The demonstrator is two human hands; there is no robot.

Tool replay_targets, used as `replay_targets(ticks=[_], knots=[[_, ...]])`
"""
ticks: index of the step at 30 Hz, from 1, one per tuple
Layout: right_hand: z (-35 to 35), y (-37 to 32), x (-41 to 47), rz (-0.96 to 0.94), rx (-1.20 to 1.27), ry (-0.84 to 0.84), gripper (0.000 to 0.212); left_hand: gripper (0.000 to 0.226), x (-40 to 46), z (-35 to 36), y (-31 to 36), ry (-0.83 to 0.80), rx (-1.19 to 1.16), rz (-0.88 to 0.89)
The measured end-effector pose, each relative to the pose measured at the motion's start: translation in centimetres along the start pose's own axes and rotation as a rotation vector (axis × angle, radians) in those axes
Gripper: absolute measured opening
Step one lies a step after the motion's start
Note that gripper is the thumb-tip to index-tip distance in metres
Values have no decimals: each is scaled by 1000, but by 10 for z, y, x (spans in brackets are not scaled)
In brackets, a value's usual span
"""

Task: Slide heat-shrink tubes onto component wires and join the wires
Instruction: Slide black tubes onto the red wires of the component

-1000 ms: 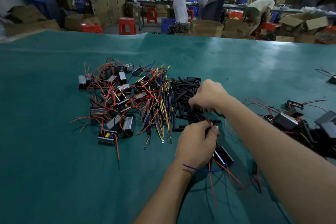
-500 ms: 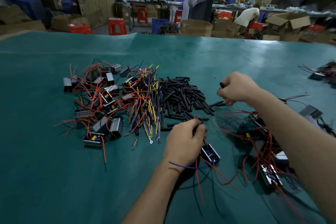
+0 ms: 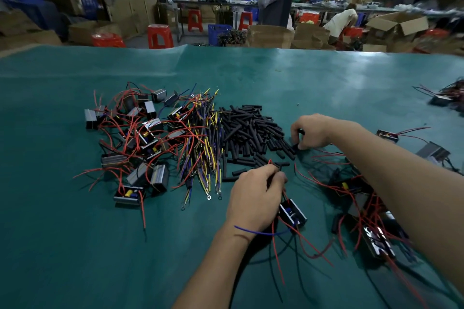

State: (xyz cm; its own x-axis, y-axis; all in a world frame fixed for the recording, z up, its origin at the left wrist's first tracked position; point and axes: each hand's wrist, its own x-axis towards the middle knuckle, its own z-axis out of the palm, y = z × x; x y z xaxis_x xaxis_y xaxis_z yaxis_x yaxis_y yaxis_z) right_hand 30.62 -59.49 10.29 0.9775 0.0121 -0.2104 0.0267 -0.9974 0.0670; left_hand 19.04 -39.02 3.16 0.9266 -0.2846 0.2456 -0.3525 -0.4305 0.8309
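Note:
A heap of short black heat-shrink tubes (image 3: 251,133) lies in the middle of the green table. My right hand (image 3: 313,130) is at the heap's right edge with fingers curled, pinching black tubes there. My left hand (image 3: 256,195) grips the red wires of a small black component (image 3: 292,212) that hangs below it, with a blue wire (image 3: 258,232) across my wrist. A black tube (image 3: 282,164) sits just beyond my left fingertips.
A pile of boxed components with red wires (image 3: 135,143) lies at the left, beside a bundle of yellow, blue and red terminal wires (image 3: 203,148). More wired components (image 3: 361,198) lie under my right forearm. Stools, boxes and people fill the background.
My right hand pulled back from the middle of the tube heap to its right edge and now pinches tubes there. My left hand stays on the component's wires.

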Motion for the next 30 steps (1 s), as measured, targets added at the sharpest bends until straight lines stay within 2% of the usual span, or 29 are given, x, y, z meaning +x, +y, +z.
replay_targets(ticks=[7, 11, 17, 22, 25, 27, 30], knots=[[9, 18, -3, 28, 108, 67, 12, 30, -1, -2, 0, 2, 14, -13], [11, 20, -5, 72, 134, 89, 21, 31, -2, -2, 1, 2, 7, -21], [7, 17, -13, 10, 12, 38, 25, 31, -2, -3, 2, 4, -1, -19], [3, 17, -20, 10, 0, 76, 15, 32, -2, -3, 3, 6, -11, -21], [-5, 12, -25, 62, 174, 184, 12, 32, -2, -3, 2, 6, -12, -24], [-12, 0, -26, 84, 457, 299, 12, 33, -2, -3, 2, 0, -20, -30], [-14, -30, -25, 49, 821, 262, 11, 36, -1, -3, 2, -8, -41, -34]])
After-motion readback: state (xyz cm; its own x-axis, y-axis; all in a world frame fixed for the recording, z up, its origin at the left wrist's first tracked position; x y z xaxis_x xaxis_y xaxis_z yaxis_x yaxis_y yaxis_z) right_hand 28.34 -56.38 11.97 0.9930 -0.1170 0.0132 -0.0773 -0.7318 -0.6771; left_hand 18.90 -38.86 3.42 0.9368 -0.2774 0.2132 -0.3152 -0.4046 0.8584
